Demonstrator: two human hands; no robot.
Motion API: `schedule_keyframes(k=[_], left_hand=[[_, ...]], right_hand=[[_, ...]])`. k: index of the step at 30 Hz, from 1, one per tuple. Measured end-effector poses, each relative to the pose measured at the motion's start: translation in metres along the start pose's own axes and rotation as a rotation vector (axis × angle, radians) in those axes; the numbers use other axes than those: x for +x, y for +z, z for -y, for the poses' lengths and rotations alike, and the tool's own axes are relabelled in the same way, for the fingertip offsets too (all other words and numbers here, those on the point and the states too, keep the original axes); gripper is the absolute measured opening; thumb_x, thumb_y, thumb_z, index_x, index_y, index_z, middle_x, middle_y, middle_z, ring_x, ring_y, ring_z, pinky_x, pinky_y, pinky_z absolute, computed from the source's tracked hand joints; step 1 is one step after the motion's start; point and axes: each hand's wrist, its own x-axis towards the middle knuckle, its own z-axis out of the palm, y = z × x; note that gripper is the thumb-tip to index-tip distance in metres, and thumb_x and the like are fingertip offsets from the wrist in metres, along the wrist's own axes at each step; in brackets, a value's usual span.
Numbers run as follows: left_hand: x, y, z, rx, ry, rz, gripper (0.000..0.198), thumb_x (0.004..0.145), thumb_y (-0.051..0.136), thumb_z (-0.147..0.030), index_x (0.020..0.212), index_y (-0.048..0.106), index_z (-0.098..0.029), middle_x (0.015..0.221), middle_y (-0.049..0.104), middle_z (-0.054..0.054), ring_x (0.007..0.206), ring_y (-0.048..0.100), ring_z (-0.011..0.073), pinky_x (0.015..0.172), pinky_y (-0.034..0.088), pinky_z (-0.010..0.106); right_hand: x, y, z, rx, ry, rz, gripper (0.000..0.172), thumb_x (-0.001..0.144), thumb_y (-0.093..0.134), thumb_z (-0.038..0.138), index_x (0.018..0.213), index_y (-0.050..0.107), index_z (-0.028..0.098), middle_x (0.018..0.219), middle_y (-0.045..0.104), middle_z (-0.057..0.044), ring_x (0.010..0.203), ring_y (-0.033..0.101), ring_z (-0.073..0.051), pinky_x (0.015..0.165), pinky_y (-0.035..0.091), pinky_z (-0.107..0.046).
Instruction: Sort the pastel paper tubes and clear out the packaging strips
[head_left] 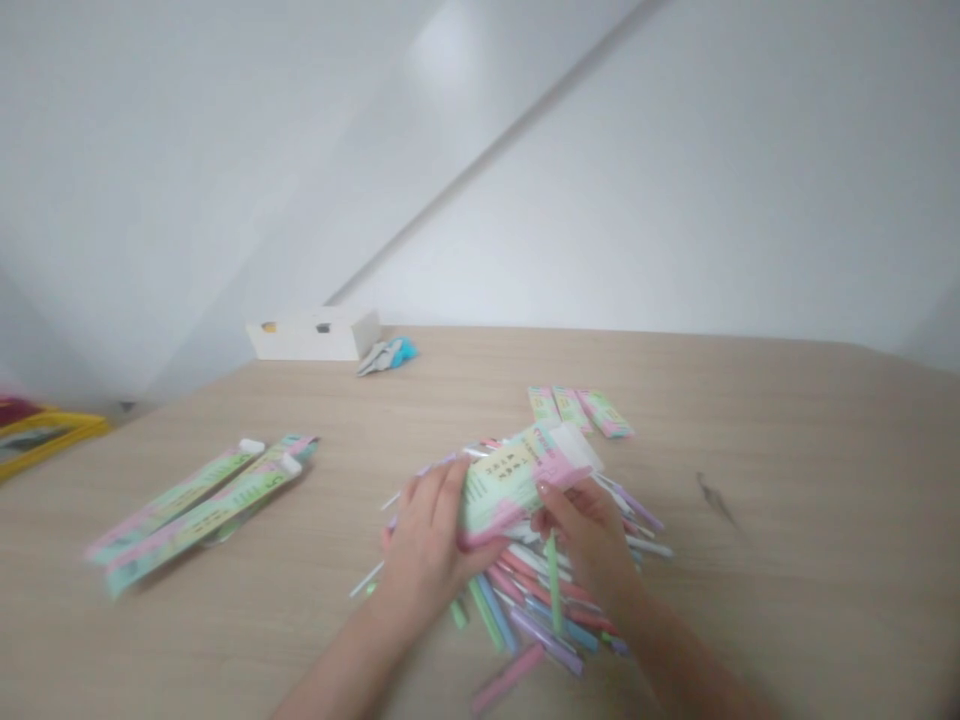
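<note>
Over the pile of pens, my left hand [431,540] grips the left end of a pink and green printed pen packet [510,475], fingers on top and thumb below. The packet is tilted, with a whitish clear end at the upper right. My right hand [589,530] is closed at the packet's lower right edge, thumb on the printed face; its other fingers are partly hidden. A light green pen [555,585] points down just below the right fingers; whether they touch it I cannot tell. Beneath both hands lie many slim pens [517,575] in pink, white, purple, blue and green.
To the left, several long printed packets [202,520] lie on the wooden table [787,470]. Three small packets [577,408] lie behind the pile. A white box [307,335] and a grey-blue crumpled item [390,354] stand farther back. A yellow tray [60,435] is at far left; a small dark object [716,497] lies right.
</note>
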Motion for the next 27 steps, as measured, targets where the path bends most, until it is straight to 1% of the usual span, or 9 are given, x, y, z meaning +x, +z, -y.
schedule_keyframes(k=[3, 5, 9, 13, 16, 19, 23, 25, 27], left_hand=[[0.001, -0.002, 0.0, -0.115, -0.073, 0.045, 0.073, 0.075, 0.069, -0.041, 0.138, 0.04, -0.017, 0.126, 0.058, 0.017, 0.116, 0.05, 0.0345, 0.1, 0.036, 0.049], [0.003, -0.004, -0.001, -0.29, -0.154, 0.134, 0.068, 0.075, 0.069, -0.042, 0.134, 0.047, -0.019, 0.122, 0.061, 0.014, 0.111, 0.055, 0.0329, 0.095, 0.041, 0.045], [0.006, -0.003, -0.003, -0.833, -0.362, 0.339, 0.046, 0.084, 0.059, -0.045, 0.122, 0.059, -0.019, 0.1, 0.07, 0.009, 0.087, 0.065, 0.0237, 0.073, 0.05, 0.031], [0.004, 0.006, -0.009, -1.411, -0.658, 0.444, 0.044, 0.083, 0.06, -0.047, 0.109, 0.066, -0.013, 0.079, 0.072, 0.008, 0.064, 0.066, 0.018, 0.06, 0.05, 0.026], [0.002, 0.007, -0.02, -1.654, -0.792, 0.442, 0.041, 0.079, 0.067, -0.04, 0.107, 0.067, -0.01, 0.082, 0.074, 0.011, 0.071, 0.069, 0.0219, 0.068, 0.052, 0.03], [0.002, 0.003, -0.031, -1.809, -0.863, 0.414, 0.047, 0.073, 0.074, -0.03, 0.114, 0.063, -0.01, 0.086, 0.074, 0.013, 0.079, 0.071, 0.0266, 0.077, 0.053, 0.036], [0.001, 0.003, -0.034, -1.938, -0.925, 0.354, 0.053, 0.068, 0.077, -0.026, 0.116, 0.061, -0.011, 0.088, 0.074, 0.013, 0.082, 0.071, 0.0307, 0.083, 0.053, 0.045], [-0.001, 0.007, -0.031, -1.976, -0.955, 0.294, 0.053, 0.068, 0.077, -0.029, 0.115, 0.061, -0.013, 0.09, 0.074, 0.013, 0.085, 0.071, 0.0321, 0.086, 0.051, 0.048], [-0.002, 0.01, -0.025, -1.972, -0.995, 0.173, 0.052, 0.068, 0.077, -0.031, 0.115, 0.061, -0.015, 0.092, 0.074, 0.011, 0.092, 0.07, 0.0314, 0.092, 0.049, 0.048]], right_hand=[[0.001, 0.0, 0.0, 0.001, -0.017, -0.013, 0.027, 0.077, 0.068, 0.04, 0.072, 0.059, 0.016, 0.047, 0.053, 0.005, 0.04, 0.044, -0.006, 0.04, 0.034, -0.017], [0.003, -0.001, -0.002, -0.007, -0.004, -0.025, 0.026, 0.078, 0.068, 0.041, 0.076, 0.059, 0.016, 0.044, 0.049, 0.007, 0.038, 0.037, -0.005, 0.038, 0.03, -0.017], [0.008, -0.005, -0.009, 0.026, 0.046, -0.01, 0.026, 0.078, 0.068, 0.041, 0.086, 0.062, 0.017, 0.052, 0.053, 0.006, 0.039, 0.035, -0.005, 0.037, 0.027, -0.017], [0.009, -0.004, -0.016, 0.088, 0.096, 0.068, 0.031, 0.078, 0.066, 0.044, 0.095, 0.066, 0.018, 0.07, 0.064, 0.0, 0.042, 0.038, -0.006, 0.04, 0.032, -0.02], [0.004, 0.001, -0.014, 0.088, 0.137, 0.155, 0.033, 0.079, 0.065, 0.043, 0.102, 0.067, 0.02, 0.072, 0.066, -0.001, 0.044, 0.043, -0.008, 0.043, 0.036, -0.022], [-0.002, 0.006, -0.008, 0.051, 0.17, 0.248, 0.035, 0.08, 0.064, 0.04, 0.11, 0.066, 0.023, 0.085, 0.07, -0.003, 0.05, 0.053, -0.012, 0.048, 0.043, -0.025], [-0.005, 0.01, -0.004, -0.034, 0.16, 0.264, 0.038, 0.079, 0.066, 0.037, 0.114, 0.064, 0.024, 0.105, 0.069, -0.005, 0.079, 0.065, -0.019, 0.068, 0.053, -0.032], [-0.006, 0.011, -0.006, -0.073, 0.147, 0.245, 0.035, 0.079, 0.066, 0.037, 0.11, 0.064, 0.023, 0.105, 0.068, -0.005, 0.089, 0.064, -0.021, 0.078, 0.052, -0.034], [-0.007, 0.012, -0.009, -0.096, 0.181, 0.238, 0.031, 0.082, 0.061, 0.041, 0.106, 0.062, 0.021, 0.098, 0.067, -0.004, 0.088, 0.063, -0.02, 0.079, 0.051, -0.035]])
